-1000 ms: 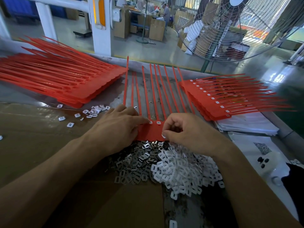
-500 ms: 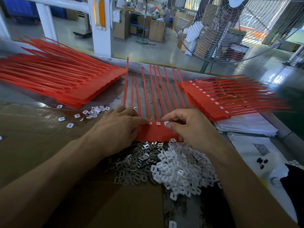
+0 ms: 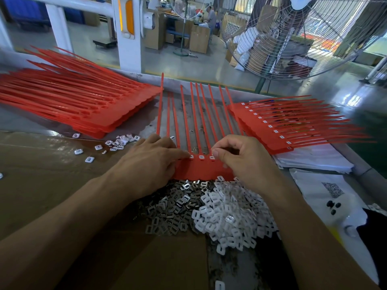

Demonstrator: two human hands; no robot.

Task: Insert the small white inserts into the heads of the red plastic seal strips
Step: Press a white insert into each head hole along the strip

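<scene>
- The sheet of red seal strips [image 3: 201, 169] lay flat between both hands, its tails pointing away from the person.
- Three white inserts [image 3: 201, 157] sat in its heads; the rest were hidden.
- The left hand [image 3: 150, 162] pressed the sheet with straight fingers.
- The right hand [image 3: 240, 162] had its fingers curled at the next head; whether it pinched an insert could not be told.
- A finished stack [image 3: 278, 130] lay right, an unfilled stack [image 3: 83, 109] left, so much remained.
- The pile of white inserts [image 3: 228, 214] lay nearest.

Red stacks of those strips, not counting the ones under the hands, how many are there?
2: the left stack lies far left without inserts; the right stack lies right of the hands, white inserts showing.
</scene>
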